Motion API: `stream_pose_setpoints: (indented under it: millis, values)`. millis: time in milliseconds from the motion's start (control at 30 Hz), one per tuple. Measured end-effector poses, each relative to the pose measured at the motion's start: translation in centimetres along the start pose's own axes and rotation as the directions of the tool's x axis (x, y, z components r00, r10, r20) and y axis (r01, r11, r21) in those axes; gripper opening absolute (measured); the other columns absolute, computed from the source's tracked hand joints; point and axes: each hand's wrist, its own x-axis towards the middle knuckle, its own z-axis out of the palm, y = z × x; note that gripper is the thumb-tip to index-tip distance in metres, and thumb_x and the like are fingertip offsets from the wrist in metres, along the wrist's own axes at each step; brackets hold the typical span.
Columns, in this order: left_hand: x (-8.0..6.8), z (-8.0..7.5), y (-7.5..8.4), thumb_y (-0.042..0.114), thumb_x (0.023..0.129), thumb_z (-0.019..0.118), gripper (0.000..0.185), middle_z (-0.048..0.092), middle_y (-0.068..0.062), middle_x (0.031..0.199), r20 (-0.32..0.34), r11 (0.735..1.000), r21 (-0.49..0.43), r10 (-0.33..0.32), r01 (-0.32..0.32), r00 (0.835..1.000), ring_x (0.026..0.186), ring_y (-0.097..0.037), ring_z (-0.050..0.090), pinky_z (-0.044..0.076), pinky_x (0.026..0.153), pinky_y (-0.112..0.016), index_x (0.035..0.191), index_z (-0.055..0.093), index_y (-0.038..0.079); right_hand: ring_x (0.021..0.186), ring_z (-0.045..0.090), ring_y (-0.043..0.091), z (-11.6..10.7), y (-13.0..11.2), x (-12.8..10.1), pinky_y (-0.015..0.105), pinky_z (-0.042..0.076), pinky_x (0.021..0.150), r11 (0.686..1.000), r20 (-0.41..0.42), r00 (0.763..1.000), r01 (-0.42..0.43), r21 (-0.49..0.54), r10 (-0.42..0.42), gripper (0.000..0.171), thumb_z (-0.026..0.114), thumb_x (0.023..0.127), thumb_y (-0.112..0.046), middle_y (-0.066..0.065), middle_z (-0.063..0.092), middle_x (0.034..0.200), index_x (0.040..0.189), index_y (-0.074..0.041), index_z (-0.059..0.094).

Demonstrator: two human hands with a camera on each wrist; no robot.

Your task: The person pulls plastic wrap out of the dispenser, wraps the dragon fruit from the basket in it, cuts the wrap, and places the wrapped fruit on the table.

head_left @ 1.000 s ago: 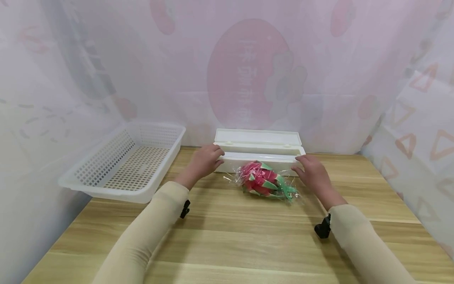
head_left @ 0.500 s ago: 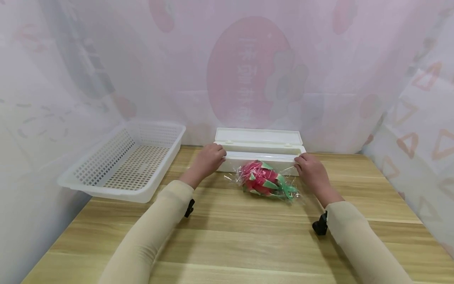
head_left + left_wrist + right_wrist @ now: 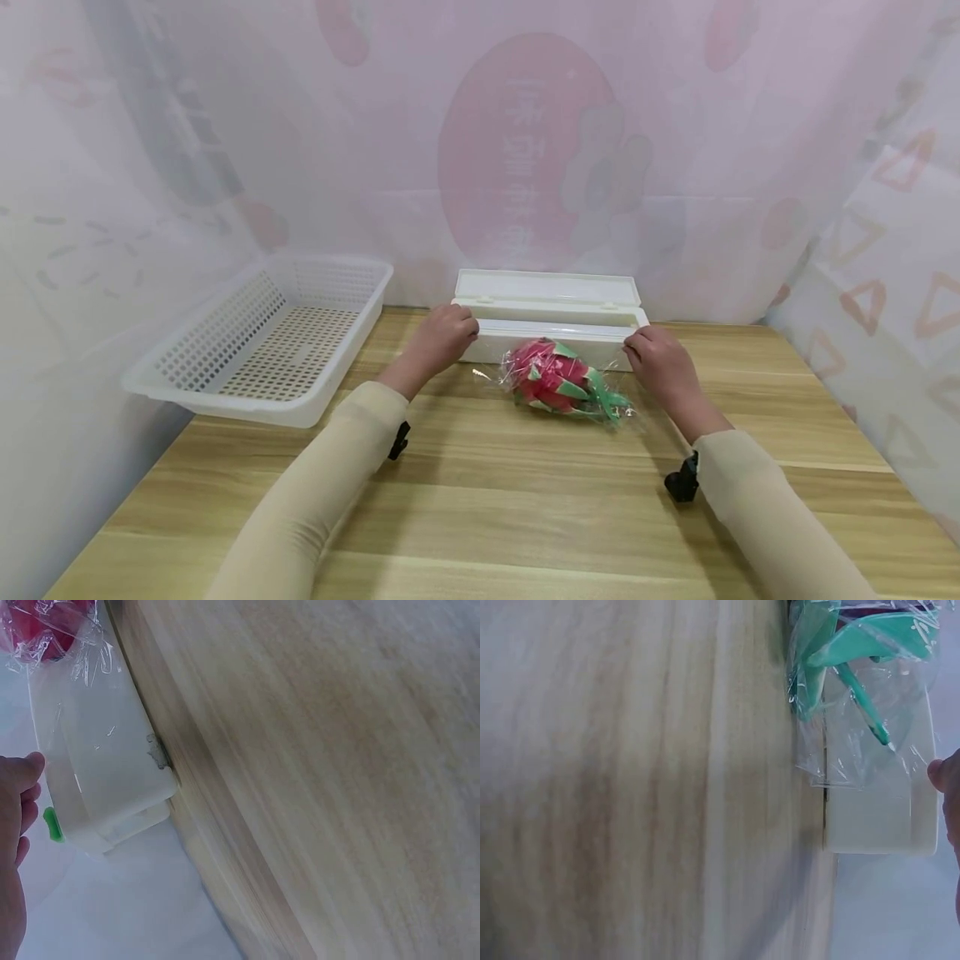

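A white cling-film dispenser box [image 3: 547, 310] stands open at the back of the wooden table [image 3: 487, 500], its lid tipped back. In front of it lies a red dragon fruit with green tips [image 3: 553, 379], wrapped in clear film. My left hand [image 3: 442, 337] curls over the box's left front corner, and its thumb [image 3: 19, 772] lies against the box [image 3: 97, 772] near a small green tab [image 3: 51, 823]. My right hand [image 3: 654, 354] grips the right front corner; only a fingertip [image 3: 941, 774] shows beside the box [image 3: 874, 814] and the wrapped fruit [image 3: 855, 637].
A white perforated plastic basket [image 3: 225, 408] with nothing in it sits at the table's left, overhanging the edge. Thin patterned curtains close in the back and both sides. Bare wood lies between me and the fruit.
Both hands have shifted slightly onto the box's front corners, the right one drawing up and inward. The fruit and the basket have not moved.
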Motion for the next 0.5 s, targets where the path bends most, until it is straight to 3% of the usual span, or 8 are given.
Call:
stream_pose_setpoints:
  millis: [233,500]
  values:
    - [-0.4,0.0,0.1,0.004,0.081,0.076,0.009,0.061,-0.003,0.073,-0.047,0.999,-0.025,0.036,-0.037,0.998,0.066,-0.021,0.055,0.046,0.062,-0.033,0.076,0.069,0.007,0.071,0.061,0.034,-0.9,-0.4,-0.7,0.046,0.052,0.063,1.0,0.024,1.0,-0.009,0.021,0.009,0.011,0.076,0.072,0.007,0.013,0.064,0.076,0.078,0.003,0.067]
    - [-0.7,-0.2,0.4,0.008,0.081,0.077,0.009,0.063,-0.002,0.072,-0.032,0.997,-0.038,0.061,-0.062,0.998,0.067,-0.021,0.059,0.046,0.064,-0.036,0.076,0.069,0.009,0.073,0.063,0.03,-1.9,-1.2,-1.7,0.044,0.053,0.063,0.998,0.115,0.993,-0.014,0.06,0.007,0.01,0.075,0.076,0.004,0.01,0.067,0.079,0.081,-0.001,0.068]
